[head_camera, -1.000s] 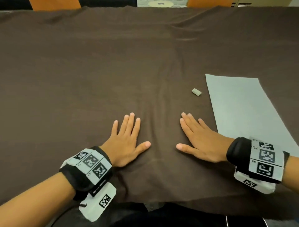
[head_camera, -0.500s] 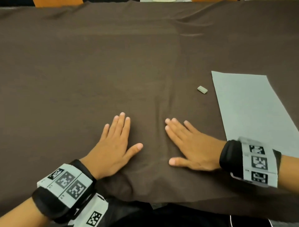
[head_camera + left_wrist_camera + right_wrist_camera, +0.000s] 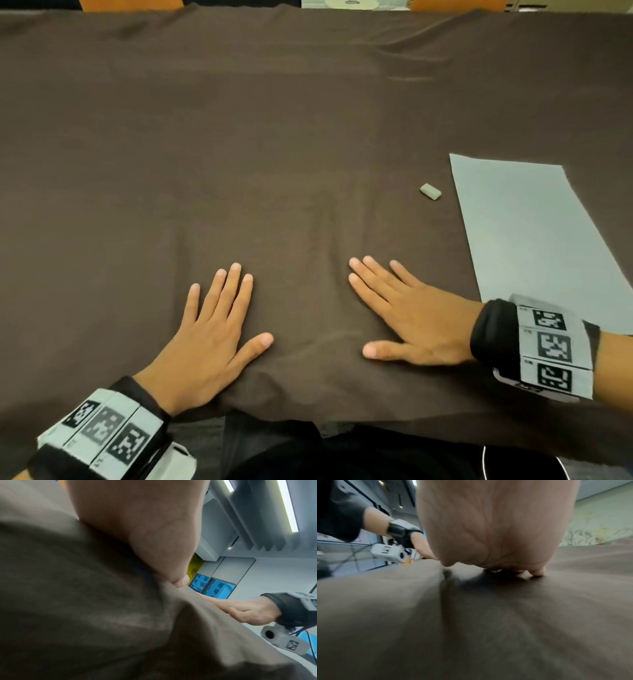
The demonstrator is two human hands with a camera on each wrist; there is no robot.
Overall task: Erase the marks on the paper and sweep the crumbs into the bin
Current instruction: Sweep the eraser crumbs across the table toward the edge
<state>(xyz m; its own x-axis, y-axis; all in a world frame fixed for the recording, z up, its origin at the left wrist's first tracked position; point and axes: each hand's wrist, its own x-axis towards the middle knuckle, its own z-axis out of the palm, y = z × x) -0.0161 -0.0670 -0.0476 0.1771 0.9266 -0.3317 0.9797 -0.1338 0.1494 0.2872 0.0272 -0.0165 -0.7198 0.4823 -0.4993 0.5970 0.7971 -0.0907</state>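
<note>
On the table's brown cloth (image 3: 274, 154) your left hand (image 3: 209, 346) and right hand (image 3: 411, 318) lie flat, palms down, fingers straight and slightly spread, holding nothing. Right of your right hand lies the paper (image 3: 534, 233), its lower corner hidden under your wrist and its right edge cut off; any marks are too faint to see. Just left of the paper sits the eraser (image 3: 430, 191).

Brown cloth (image 3: 239, 154) lay open across the desk's left and far side. To the right, only the small eraser (image 3: 430, 191) sat in the gap beside the paper (image 3: 534, 233); bare cloth separated it from the right hand (image 3: 407, 318).
</note>
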